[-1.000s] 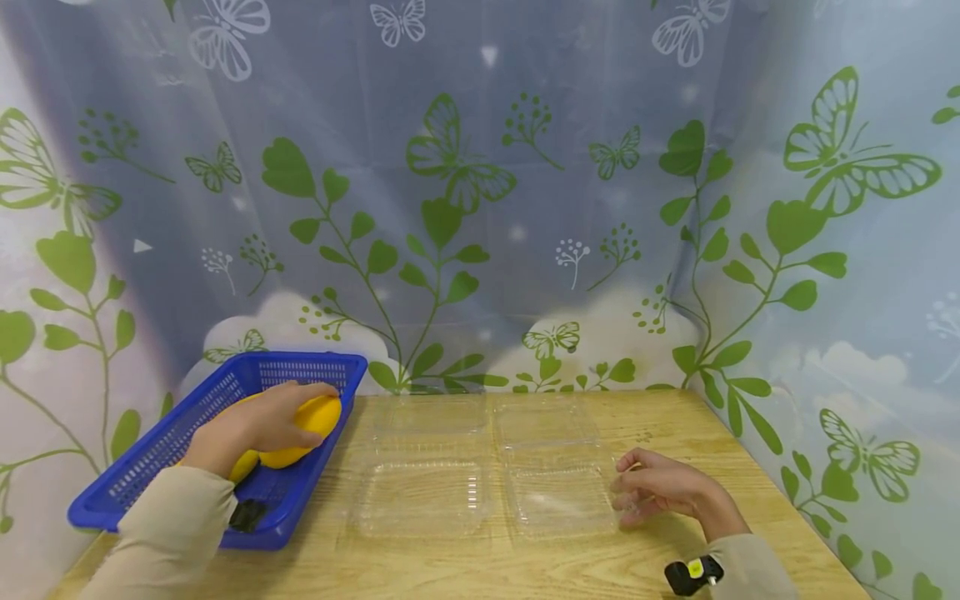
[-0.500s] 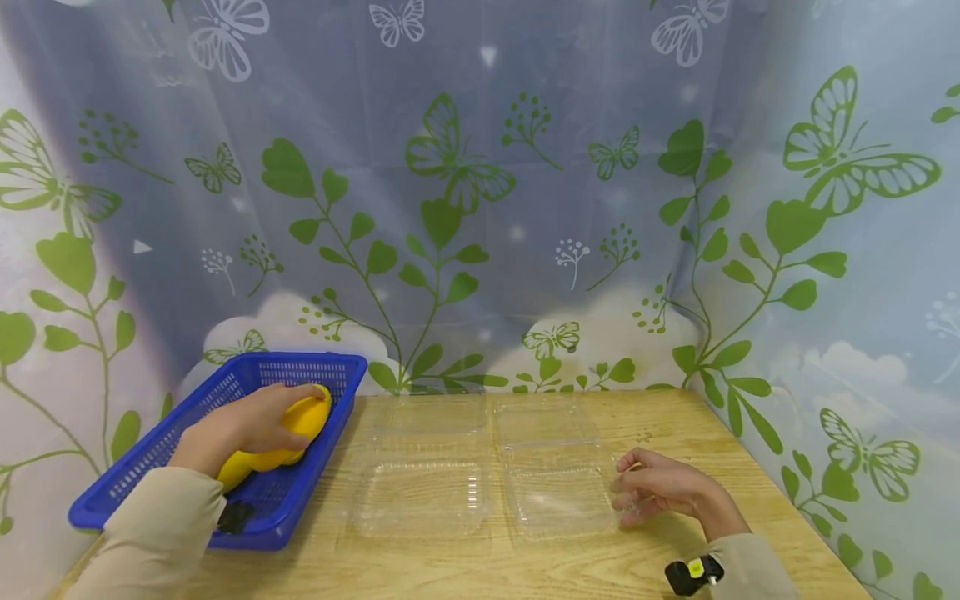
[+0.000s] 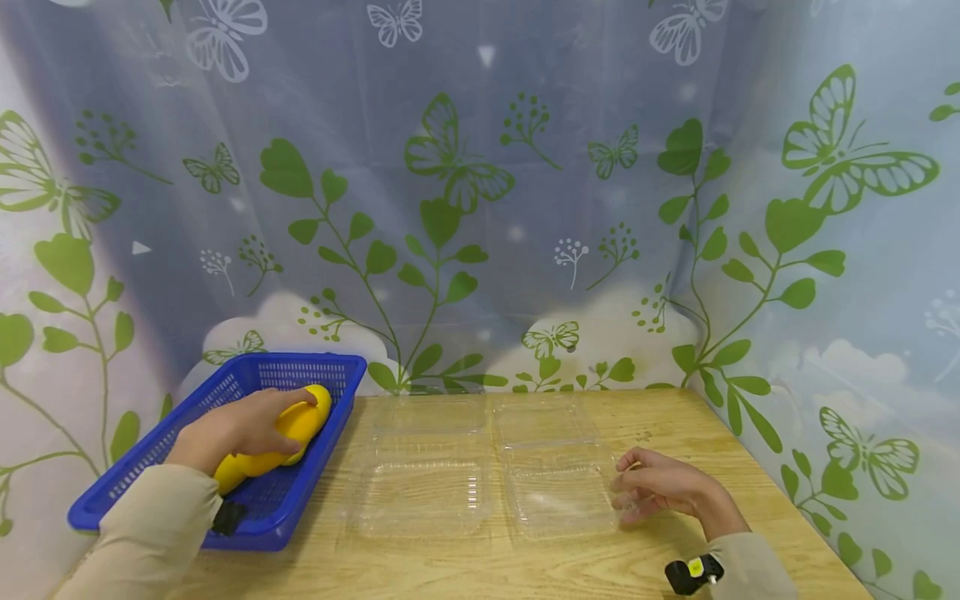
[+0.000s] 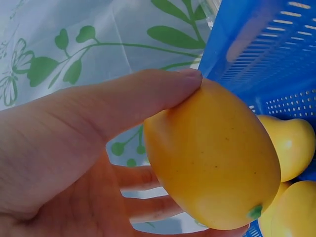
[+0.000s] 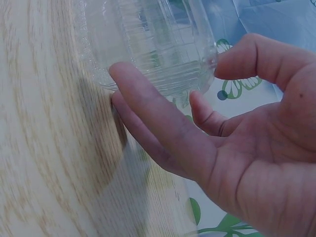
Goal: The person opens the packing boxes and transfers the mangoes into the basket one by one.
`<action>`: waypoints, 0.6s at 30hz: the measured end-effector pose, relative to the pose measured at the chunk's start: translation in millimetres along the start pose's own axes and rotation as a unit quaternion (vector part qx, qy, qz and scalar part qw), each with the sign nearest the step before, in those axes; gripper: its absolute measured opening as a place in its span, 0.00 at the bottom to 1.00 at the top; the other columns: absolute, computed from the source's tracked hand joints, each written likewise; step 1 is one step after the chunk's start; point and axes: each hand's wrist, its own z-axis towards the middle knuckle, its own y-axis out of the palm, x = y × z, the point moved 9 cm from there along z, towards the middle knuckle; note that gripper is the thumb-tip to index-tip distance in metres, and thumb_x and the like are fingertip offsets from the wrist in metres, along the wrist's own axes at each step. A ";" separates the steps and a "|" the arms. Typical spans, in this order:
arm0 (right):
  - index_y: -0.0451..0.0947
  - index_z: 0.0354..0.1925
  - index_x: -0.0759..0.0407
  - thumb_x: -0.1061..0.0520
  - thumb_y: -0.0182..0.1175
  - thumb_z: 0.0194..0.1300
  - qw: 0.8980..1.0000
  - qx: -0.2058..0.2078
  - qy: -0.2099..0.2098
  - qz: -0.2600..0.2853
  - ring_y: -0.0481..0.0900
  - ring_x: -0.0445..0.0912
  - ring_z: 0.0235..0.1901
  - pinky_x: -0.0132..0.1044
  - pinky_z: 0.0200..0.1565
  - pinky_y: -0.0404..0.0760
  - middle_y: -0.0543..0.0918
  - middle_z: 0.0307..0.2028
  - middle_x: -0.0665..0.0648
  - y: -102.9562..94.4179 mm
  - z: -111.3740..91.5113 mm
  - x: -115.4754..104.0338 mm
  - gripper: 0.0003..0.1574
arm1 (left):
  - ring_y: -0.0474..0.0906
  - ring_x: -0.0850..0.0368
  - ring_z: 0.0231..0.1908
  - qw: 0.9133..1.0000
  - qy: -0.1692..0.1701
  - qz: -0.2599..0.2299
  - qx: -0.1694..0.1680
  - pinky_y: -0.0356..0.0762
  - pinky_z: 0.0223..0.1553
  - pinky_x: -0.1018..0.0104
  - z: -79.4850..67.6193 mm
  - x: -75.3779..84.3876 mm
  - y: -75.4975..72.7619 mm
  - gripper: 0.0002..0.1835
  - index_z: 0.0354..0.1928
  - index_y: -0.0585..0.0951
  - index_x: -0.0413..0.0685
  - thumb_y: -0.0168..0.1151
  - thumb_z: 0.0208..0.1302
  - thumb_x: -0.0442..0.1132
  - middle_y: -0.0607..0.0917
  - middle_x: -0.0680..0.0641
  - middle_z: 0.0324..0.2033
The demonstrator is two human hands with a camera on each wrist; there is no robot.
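My left hand [image 3: 240,429] reaches into a blue plastic basket [image 3: 298,508] and grips an orange-yellow mango [image 4: 212,153]. The mango has small dark specks and a green stem spot, and my thumb lies along its upper side in the left wrist view. More yellow fruits [image 4: 291,145] lie beside it in the basket, partly hidden. At the near right clear plastic container [image 3: 558,504], my right hand [image 3: 667,486] rests with loosely spread fingers. In the right wrist view, its fingertips touch the container's edge [image 5: 148,54], one at the rim and a long straight finger along the wall.
Another clear container [image 3: 420,500] stands to the left of the touched one, with two clear lid-like halves [image 3: 431,414] behind them on the wooden table [image 3: 480,571]. A butterfly-print curtain [image 3: 480,250] rises at the table's back and sides.
My left hand has shifted a little left and toward me inside the basket, uncovering more yellow fruit by its fingertips. The right hand and the containers have stayed put.
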 end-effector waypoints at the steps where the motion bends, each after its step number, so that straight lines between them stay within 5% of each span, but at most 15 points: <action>1: 0.55 0.55 0.70 0.60 0.55 0.72 1.000 0.000 0.000 0.000 0.87 0.60 0.51 0.50 0.47 0.90 0.75 0.35 0.58 -0.1 -0.2 0.0 0.24 | 0.75 0.30 0.54 1.000 -0.002 -0.004 -0.004 0.84 0.43 0.43 -0.1 -0.6 0.2 0.37 0.72 0.71 0.47 0.73 0.63 0.45 0.69 0.22 0.68; 5: 0.55 0.55 0.69 0.60 0.54 0.72 1.000 -0.002 -0.003 0.000 0.85 0.64 0.54 0.51 0.47 0.90 0.73 0.33 0.56 -0.7 -0.8 -0.5 0.23 | 0.75 0.34 0.50 1.000 -0.009 -0.023 -0.015 0.82 0.26 0.58 -0.1 -2.0 0.8 0.37 0.73 0.69 0.47 0.72 0.63 0.44 0.66 0.21 0.70; 18: 0.55 0.55 0.69 0.61 0.55 0.71 1.000 0.006 -0.003 0.010 0.88 0.54 0.45 0.49 0.46 0.91 0.75 0.36 0.58 -0.8 2.9 2.7 0.23 | 0.73 0.27 0.54 0.999 -0.019 -0.035 -0.031 0.83 0.23 0.57 5.1 -13.7 8.6 0.36 0.69 0.71 0.50 0.74 0.60 0.42 0.67 0.24 0.70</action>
